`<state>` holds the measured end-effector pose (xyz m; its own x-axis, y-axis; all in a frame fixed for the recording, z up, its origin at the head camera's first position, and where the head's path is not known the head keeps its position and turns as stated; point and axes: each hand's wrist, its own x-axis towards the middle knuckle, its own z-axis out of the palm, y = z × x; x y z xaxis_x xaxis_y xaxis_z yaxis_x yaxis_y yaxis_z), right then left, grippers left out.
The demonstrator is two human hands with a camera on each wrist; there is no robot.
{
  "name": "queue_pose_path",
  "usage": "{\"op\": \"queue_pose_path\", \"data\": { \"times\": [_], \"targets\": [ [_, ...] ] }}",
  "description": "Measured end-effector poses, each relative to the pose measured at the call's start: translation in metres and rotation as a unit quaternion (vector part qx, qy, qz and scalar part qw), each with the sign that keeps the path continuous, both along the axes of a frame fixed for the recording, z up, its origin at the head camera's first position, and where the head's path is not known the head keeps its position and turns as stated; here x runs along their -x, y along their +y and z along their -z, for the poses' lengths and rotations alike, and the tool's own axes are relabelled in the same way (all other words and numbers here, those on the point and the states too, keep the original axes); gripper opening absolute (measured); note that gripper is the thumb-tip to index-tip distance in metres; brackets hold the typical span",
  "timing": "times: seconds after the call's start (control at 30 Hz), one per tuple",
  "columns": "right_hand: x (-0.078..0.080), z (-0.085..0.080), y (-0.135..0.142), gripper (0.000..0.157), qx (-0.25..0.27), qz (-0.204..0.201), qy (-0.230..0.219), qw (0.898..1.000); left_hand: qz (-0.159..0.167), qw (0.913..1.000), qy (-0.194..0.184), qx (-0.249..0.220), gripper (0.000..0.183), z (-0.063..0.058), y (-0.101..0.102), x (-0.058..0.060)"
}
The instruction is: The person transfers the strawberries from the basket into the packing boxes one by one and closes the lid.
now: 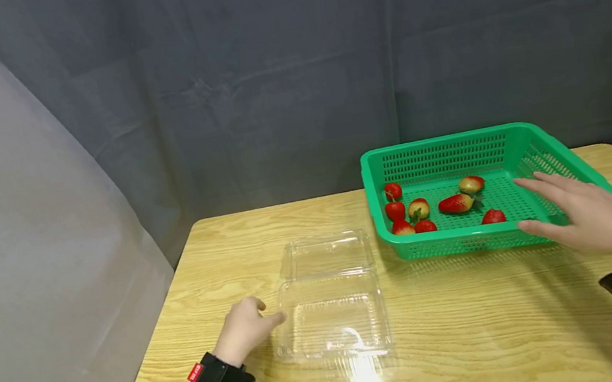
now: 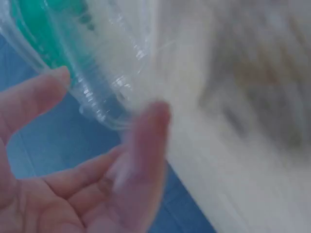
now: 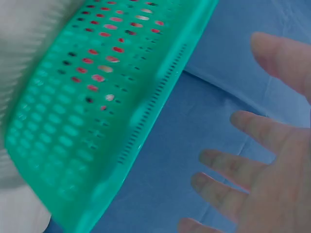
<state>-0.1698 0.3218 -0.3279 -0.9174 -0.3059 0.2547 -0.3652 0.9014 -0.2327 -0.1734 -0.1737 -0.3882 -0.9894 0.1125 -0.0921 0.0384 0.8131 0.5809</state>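
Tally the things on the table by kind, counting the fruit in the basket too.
Basket: 1
Box: 1
Fruit: 8 showing in the head view; the basket's front wall may hide more
Total: 10 in view

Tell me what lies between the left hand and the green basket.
The head view shows a clear plastic container, lid folded open, on the wooden table between the left hand and the green basket.
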Motion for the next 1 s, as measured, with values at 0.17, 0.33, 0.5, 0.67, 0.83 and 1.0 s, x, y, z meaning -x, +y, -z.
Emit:
{"op": "queue_pose_path", "data": {
  "times": [0.17, 0.33, 0.5, 0.67, 0.83, 1.0],
  "targets": [
    [0.024, -0.018, -0.001, 0.066, 0.034, -0.021, -0.045, 0.998, 0.018, 0.9969, -0.027, -0.072, 0.023, 0.009, 0.000, 0.002],
    [0.051, -0.035, -0.007, 0.061, 0.032, -0.027, -0.100, 0.994, 0.031, 0.9922, -0.025, -0.118, 0.018, 0.012, 0.001, 0.003],
    [0.080, -0.042, -0.016, 0.060, 0.005, -0.020, -0.126, 0.992, 0.028, 0.9914, -0.026, -0.125, 0.019, 0.012, 0.002, 0.002],
    [0.109, -0.035, -0.024, 0.053, -0.022, -0.036, -0.144, 0.989, 0.031, 0.9918, -0.021, -0.122, 0.021, 0.012, 0.003, 0.004],
    [0.134, -0.017, -0.031, 0.045, -0.035, -0.057, -0.173, 0.983, 0.032, 0.9916, -0.021, -0.123, 0.021, 0.013, 0.002, 0.005],
    [0.148, -0.001, -0.037, 0.040, -0.029, -0.070, -0.210, 0.975, 0.031, 0.9910, -0.027, -0.127, 0.020, 0.013, 0.000, 0.003]
  ]
}}
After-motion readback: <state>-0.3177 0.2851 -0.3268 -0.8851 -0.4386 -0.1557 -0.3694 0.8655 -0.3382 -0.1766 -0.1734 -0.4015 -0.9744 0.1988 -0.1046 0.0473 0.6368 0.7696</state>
